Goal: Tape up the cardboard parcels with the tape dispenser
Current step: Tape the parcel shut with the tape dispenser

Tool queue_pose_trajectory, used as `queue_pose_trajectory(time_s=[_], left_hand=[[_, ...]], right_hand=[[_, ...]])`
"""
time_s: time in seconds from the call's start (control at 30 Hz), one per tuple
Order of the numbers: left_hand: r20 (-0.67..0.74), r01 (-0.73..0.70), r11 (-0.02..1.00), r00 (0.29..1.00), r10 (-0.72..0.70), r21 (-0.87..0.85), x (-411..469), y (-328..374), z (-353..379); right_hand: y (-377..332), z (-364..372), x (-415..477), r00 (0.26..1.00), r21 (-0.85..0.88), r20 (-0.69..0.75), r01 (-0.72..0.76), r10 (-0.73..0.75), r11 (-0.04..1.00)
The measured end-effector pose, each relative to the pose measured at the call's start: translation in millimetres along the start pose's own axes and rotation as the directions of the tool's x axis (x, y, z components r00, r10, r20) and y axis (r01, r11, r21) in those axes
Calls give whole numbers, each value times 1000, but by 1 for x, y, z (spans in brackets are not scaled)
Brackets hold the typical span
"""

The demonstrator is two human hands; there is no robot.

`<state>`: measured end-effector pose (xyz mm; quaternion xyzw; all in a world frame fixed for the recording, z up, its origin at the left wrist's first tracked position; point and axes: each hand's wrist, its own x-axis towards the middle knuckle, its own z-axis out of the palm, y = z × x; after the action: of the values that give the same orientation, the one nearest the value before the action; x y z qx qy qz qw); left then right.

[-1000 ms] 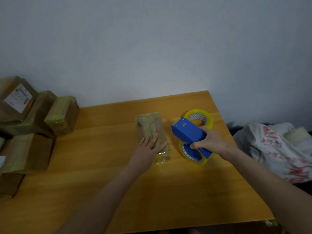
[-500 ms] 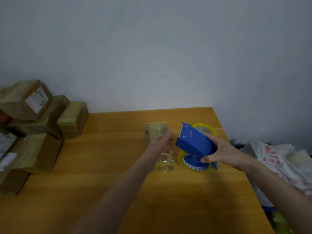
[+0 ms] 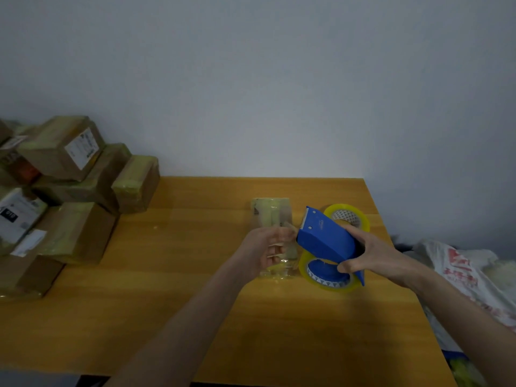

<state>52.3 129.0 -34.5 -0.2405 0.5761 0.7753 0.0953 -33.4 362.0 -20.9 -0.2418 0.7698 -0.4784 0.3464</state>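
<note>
Small parcel (image 3: 272,216): middle of counter (image 3: 181,289), partly taped, seemingly unfinished. Tape dispenser (image 3: 326,238): just beside it, right grip (image 3: 371,255) clamped round it; left grip (image 3: 264,250) by its front end, fingers curled, hold on tape undiscernible. Taped parcels (image 3: 72,191): piled at left, seemingly done.

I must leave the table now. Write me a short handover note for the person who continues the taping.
Right hand: grip on the blue tape dispenser, held tilted beside the small parcel.
Left hand: over that parcel, fingers curled near the dispenser's cutter; whether it pinches tape is unclear.
Spare tape roll lies behind the dispenser; taped parcels are stacked at the left.
Done: the small parcel already bears tape. Left: lay the next strip and cut it.
</note>
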Motion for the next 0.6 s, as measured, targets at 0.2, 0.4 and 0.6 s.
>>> queue_pose_trajectory(time_s=[0.2, 0.4, 0.6], left_hand=[[-143, -22, 973, 988, 56, 231, 2, 0, -7], [-264, -40, 959, 957, 117, 282, 9, -8, -15], [-371, -25, 966, 921, 122, 255, -3, -16, -57]], right_hand=[[-6, -2, 9, 999, -205, 15, 37, -35, 978], [-26, 6, 23, 984, -593, 10, 148, -176, 792], [-23, -12, 24, 990, -666, 33, 122, -134, 736]])
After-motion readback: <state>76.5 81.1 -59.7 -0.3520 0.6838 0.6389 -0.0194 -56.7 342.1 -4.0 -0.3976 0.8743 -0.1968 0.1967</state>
